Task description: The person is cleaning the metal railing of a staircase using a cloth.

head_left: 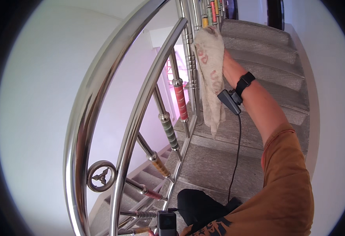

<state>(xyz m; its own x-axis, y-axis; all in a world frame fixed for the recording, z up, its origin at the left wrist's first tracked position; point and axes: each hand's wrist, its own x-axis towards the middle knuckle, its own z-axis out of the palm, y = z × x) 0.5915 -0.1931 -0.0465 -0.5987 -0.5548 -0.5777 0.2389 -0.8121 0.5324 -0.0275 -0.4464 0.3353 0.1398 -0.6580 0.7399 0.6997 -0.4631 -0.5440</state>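
My right hand (228, 65) reaches up to the steel posts (191, 59) of the stair railing, holding a whitish cloth (211, 67) with faded red marks. The cloth covers most of the fingers and hangs down in a long tail toward the steps. Around the right wrist is a black strap (245, 82) with a small dark device (230, 101) and a cable running down. Only a sliver of my left hand (151, 233) shows at the lower edge, beside a dark box-shaped device (167, 222) and the lower balusters; its fingers are mostly hidden.
A thick curved steel handrail (82, 114) sweeps along the left, with a thinner rail (141, 94) inside it. Between the rails sits a ring ornament (101, 176). Balusters have coloured sleeves, including a red one (180, 100). Grey steps (259, 59) climb ahead beside a white wall (333, 118).
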